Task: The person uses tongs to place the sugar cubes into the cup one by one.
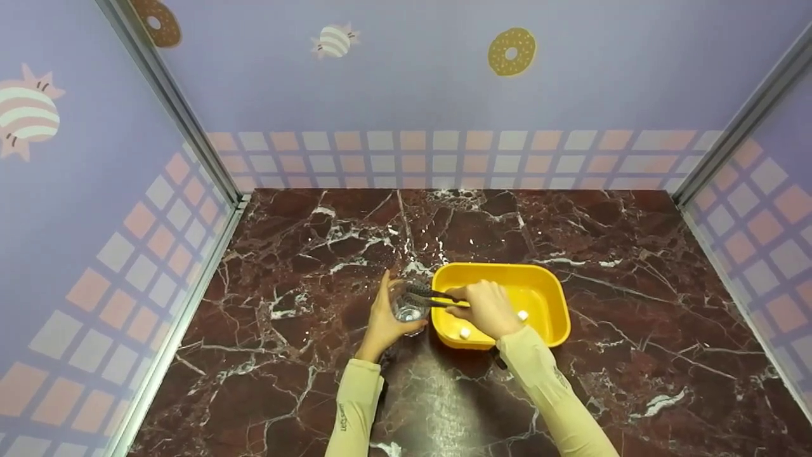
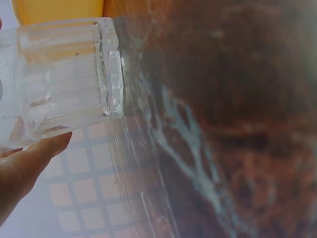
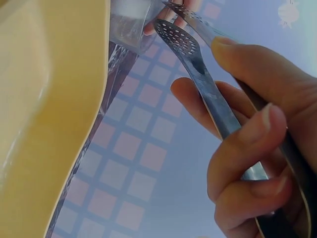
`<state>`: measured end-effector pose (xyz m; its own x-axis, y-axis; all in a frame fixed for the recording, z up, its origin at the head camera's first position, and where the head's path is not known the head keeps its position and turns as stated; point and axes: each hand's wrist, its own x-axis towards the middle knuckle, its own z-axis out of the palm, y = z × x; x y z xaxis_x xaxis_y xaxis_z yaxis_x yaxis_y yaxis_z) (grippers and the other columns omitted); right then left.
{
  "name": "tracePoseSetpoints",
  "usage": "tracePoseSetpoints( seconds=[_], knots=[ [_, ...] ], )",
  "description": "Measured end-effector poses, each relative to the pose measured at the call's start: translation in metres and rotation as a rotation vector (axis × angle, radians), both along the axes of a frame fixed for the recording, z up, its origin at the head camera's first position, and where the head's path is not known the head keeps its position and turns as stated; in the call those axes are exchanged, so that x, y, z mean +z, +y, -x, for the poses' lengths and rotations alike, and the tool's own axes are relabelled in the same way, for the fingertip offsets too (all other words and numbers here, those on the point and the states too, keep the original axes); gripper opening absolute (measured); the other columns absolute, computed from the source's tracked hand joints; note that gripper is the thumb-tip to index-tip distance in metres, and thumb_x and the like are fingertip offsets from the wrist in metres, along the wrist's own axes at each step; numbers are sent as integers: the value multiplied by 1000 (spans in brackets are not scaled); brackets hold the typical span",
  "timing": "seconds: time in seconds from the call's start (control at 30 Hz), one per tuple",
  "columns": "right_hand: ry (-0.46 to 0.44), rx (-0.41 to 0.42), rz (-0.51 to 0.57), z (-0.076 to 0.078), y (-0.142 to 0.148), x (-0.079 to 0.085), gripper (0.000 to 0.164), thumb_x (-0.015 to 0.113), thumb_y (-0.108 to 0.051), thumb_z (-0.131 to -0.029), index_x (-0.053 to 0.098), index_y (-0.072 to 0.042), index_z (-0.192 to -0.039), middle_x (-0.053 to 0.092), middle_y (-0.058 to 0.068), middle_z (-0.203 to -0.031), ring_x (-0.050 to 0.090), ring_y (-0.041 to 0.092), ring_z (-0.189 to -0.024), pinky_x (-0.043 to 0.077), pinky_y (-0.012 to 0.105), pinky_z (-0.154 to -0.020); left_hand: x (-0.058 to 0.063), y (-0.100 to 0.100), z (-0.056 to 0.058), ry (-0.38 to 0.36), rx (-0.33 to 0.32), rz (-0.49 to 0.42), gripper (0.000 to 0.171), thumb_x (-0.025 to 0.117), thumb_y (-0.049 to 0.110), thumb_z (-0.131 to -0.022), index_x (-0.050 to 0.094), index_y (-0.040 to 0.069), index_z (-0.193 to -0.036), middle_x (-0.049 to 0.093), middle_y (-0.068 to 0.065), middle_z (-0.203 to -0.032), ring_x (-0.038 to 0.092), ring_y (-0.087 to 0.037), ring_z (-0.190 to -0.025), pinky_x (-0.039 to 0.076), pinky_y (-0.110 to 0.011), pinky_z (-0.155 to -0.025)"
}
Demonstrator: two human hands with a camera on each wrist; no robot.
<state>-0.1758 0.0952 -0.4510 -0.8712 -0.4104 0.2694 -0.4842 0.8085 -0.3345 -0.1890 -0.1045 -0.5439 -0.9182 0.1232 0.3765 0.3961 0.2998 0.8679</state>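
My left hand [image 1: 382,322] grips a clear glass [image 1: 409,313], thumb on the near side and fingers on the far left. In the left wrist view, the ridged wall and thick base of the glass [image 2: 64,82] show, the base right at the tabletop. Metal tongs [image 3: 214,101] with perforated heads are held in my right hand [image 1: 488,308], which reaches across the yellow basin. Their two tips stand apart and overlap the mouth of the glass in the head view. Two small white pieces, one on the right [image 1: 523,315] and one on the left [image 1: 465,332], lie in the basin.
The yellow basin [image 1: 549,289] stands just right of the glass on a dark red marbled tabletop [image 1: 304,381]. Small white bits [image 1: 439,244] speckle the surface behind them. Purple patterned panels [image 1: 412,82] wall the table at the back and both sides.
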Motion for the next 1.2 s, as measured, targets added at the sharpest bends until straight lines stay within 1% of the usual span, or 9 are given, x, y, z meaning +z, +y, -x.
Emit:
tracePoseSetpoints(
  seconds=[0.13, 0.2, 0.3, 0.43, 0.53, 0.63, 0.8, 0.97, 1.2],
  knots=[
    [-3, 3, 2, 0, 1, 0, 16, 71, -28, -71, 70, -20, -85, 69, -2, -71, 55, 19, -54, 36, 29, -42, 21, 3, -10, -7, 3, -16, 110, 82, -2, -52, 11, -13, -136, 41, -33, -123, 46, -47, -112, 39, -52, -99],
    [-2, 4, 10, -1, 1, 0, 17, 71, -28, -71, 70, -19, -86, 70, 0, -73, 56, 20, -55, 37, 30, -43, 19, 3, -10, -1, 6, -17, 111, 81, -3, -51, 11, -13, -136, 41, -33, -123, 47, -47, -111, 39, -53, -98],
    [14, 2, 21, -1, 3, 1, 19, 72, -28, -71, 71, -19, -89, 71, 1, -78, 59, 22, -57, 40, 32, -43, 8, 2, -4, 4, 8, -23, 112, 82, -3, -50, 11, -11, -137, 41, -32, -124, 48, -45, -110, 39, -54, -98],
    [39, 1, 44, -2, 6, 2, 23, 72, -28, -71, 72, -18, -92, 72, 1, -83, 64, 24, -61, 48, 37, -48, -9, 0, 5, -9, 11, -6, 116, 84, 3, -50, 9, -5, -139, 42, -27, -126, 48, -42, -112, 38, -50, -100],
    [44, 0, 64, -4, 10, 4, 25, 71, -29, -71, 72, -18, -94, 71, 2, -86, 66, 24, -65, 51, 38, -52, -14, -1, 8, -27, 14, 4, 118, 84, 8, -50, 10, -1, -140, 43, -22, -127, 48, -41, -113, 37, -47, -102],
    [37, -12, 74, -7, 15, 8, 27, 70, -33, -72, 71, -20, -95, 71, 1, -87, 66, 23, -67, 52, 37, -53, -15, -2, 8, -33, 17, 2, 118, 84, 8, -49, 10, 0, -140, 44, -21, -127, 47, -41, -114, 36, -47, -104],
    [26, -58, 78, -11, 26, 13, 31, 69, -39, -71, 71, -23, -97, 71, 0, -87, 66, 23, -66, 49, 32, -47, -13, -2, 6, -24, 50, 46, 118, 85, 9, -48, 12, -1, -140, 46, -20, -126, 48, -40, -114, 35, -49, -105],
    [34, -91, 77, -12, 37, 14, 32, 71, -38, -70, 71, -22, -97, 71, 0, -88, 67, 23, -69, 51, 37, -51, -13, -2, 7, -3, 62, 72, 118, 86, 11, -47, 13, -4, -138, 47, -22, -125, 48, -39, -112, 35, -49, -104],
    [50, -87, 94, -13, 45, 13, 30, 72, -34, -70, 71, -20, -97, 71, 1, -90, 66, 25, -67, 52, 41, -57, -15, -1, 8, -3, 56, 52, 119, 86, 8, -46, 13, -5, -138, 45, -24, -125, 49, -40, -111, 38, -47, -102]
  ],
)
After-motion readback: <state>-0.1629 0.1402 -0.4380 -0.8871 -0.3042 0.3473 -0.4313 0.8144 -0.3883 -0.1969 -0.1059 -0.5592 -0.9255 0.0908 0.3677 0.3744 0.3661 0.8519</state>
